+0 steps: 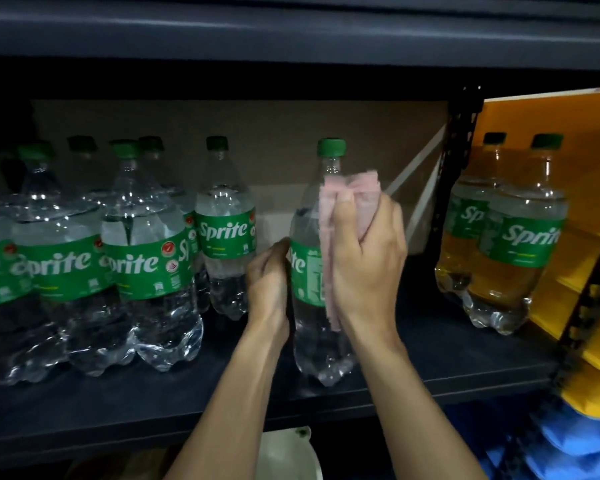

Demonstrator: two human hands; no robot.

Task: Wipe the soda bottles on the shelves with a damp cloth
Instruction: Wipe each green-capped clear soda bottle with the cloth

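Pink cloth (347,202) in right hand (364,258), left hand (269,275) gripping bottle (312,306)

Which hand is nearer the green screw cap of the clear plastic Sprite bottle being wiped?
Right. The right hand presses the pink cloth on the clear plastic Sprite bottle just below its green cap; the left hand holds it lower, at the label.

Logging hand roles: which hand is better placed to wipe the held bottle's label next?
Right. The right hand grips the pink cloth against the clear green-capped plastic bottle; the left hand only steadies it.
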